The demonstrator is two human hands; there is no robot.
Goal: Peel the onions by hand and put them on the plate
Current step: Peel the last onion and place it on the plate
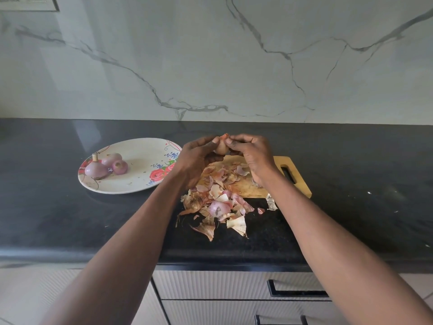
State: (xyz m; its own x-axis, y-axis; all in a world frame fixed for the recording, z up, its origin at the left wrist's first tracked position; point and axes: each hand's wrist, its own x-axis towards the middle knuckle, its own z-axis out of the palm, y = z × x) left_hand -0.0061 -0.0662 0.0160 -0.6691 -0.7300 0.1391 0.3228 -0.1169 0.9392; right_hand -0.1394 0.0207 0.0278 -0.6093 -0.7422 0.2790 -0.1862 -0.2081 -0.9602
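Both hands are raised above the wooden cutting board (295, 179), holding one small onion (221, 147) between them. My left hand (196, 158) grips it from the left. My right hand (251, 156) pinches the dry skin at its top. Most of the onion is hidden by the fingers. Three peeled purple onions (105, 165) lie on the left part of the floral white plate (140, 181), which sits left of the board. One more onion (216, 208) lies among the peels in front of the board.
A heap of dry onion skins (218, 202) covers the board's left half and spills onto the black countertop (46, 207) toward its front edge. A marble wall rises behind. Drawers with black handles (297, 292) are below the counter.
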